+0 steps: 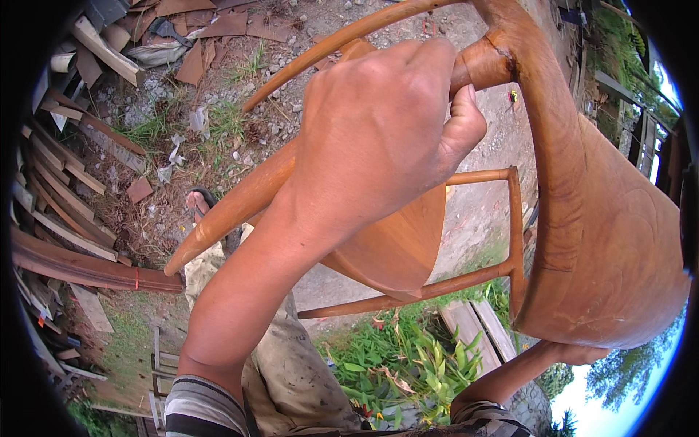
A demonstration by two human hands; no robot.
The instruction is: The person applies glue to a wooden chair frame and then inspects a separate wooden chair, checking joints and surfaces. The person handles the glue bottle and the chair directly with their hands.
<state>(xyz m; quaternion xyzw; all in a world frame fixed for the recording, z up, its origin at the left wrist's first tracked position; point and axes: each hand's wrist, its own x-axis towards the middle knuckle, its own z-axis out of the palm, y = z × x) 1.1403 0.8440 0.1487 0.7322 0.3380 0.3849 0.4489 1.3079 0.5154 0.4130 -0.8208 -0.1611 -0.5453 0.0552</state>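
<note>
A brown wooden chair (557,182) is held tilted in front of me, its legs pointing left. My left hand (382,109) is closed round a round leg (262,186) close to its joint with the frame; the thumb shows, and the other fingertips are hidden behind the wood. A dark line or crack runs along that joint (502,54). At the right, the wide curved backrest (619,247) bulges toward the rim of the view. My right hand (579,354) grips its lower edge, with the fingers partly hidden. The curved seat (404,240) shows beyond my left wrist.
Curved wooden pieces (69,186) lie stacked along the left. Broken brown sheets (200,62) and stones litter the ground at upper left. Green plants (400,357) grow below the chair, beside planks (473,339). My sandalled foot (199,202) stands on the dirt.
</note>
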